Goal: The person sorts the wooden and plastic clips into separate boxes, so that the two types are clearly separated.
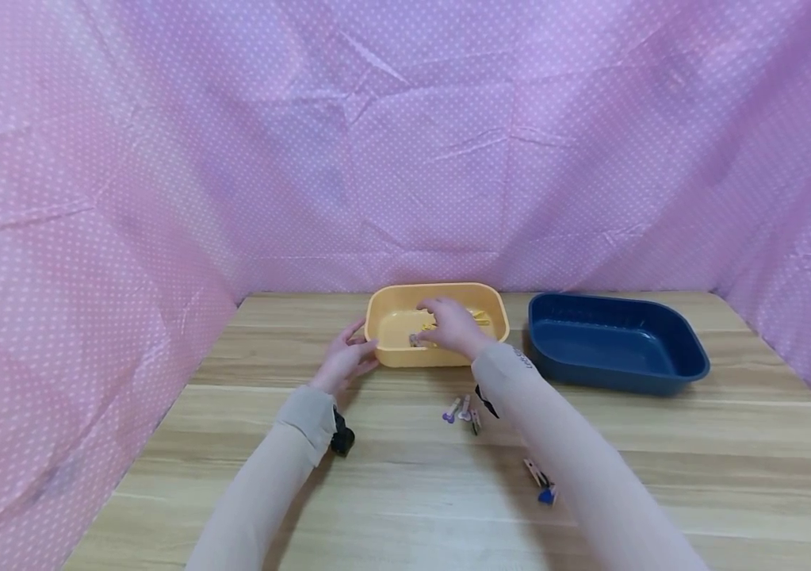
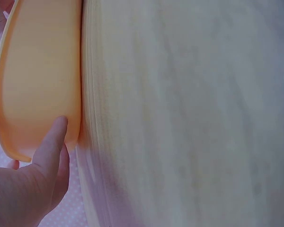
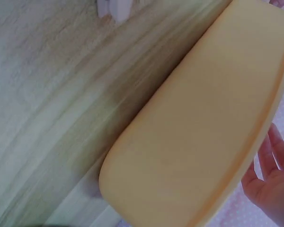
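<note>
My left hand [image 1: 346, 358] rests against the left end of a yellow basin [image 1: 441, 358], its extended fingers touching the outer wall in the left wrist view. Reaching over the basin's front rim is my right hand [image 1: 453, 325], with thumb and fingers spread apart. A small pale clip [image 1: 415, 340] shows inside the basin just below its fingertips. Yellow clips [image 1: 480, 319] lie farther right on the basin floor, partly covered by that hand. In the right wrist view, the basin's outer wall [image 3: 189, 123] hides what lies under the right hand [image 3: 277, 184].
A dark blue basin [image 1: 619, 381] stands to the right of the yellow one. Several small clips [image 1: 464, 409] lie on the wooden table [image 1: 391, 492] in front. A wooden clip [image 1: 535, 473] and a blue clip [image 1: 546, 496] lie beside the right forearm. Pink dotted cloth [image 1: 419, 174] hangs behind.
</note>
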